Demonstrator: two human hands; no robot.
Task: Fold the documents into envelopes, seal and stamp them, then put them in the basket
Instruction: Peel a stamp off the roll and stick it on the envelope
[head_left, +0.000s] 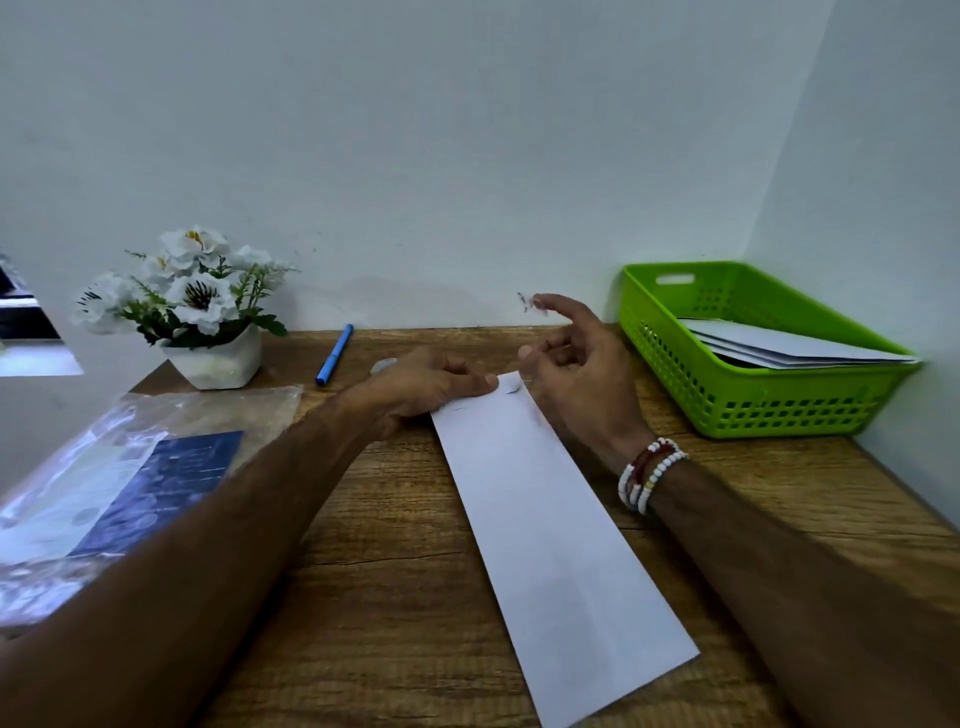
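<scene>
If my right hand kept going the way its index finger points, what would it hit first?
Probably the wall. The right hand hovers above the envelope, index finger aimed up and left toward the smudge on it. Nothing seems to lie between, though depth is unclear.

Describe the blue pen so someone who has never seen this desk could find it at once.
Start at the wooden desk and follow its far edge along the white wall. Between the white pot of white flowers on the left and the left hand lies the blue pen, angled toward the wall. It is the only slim blue stick on the bare wood.
</scene>
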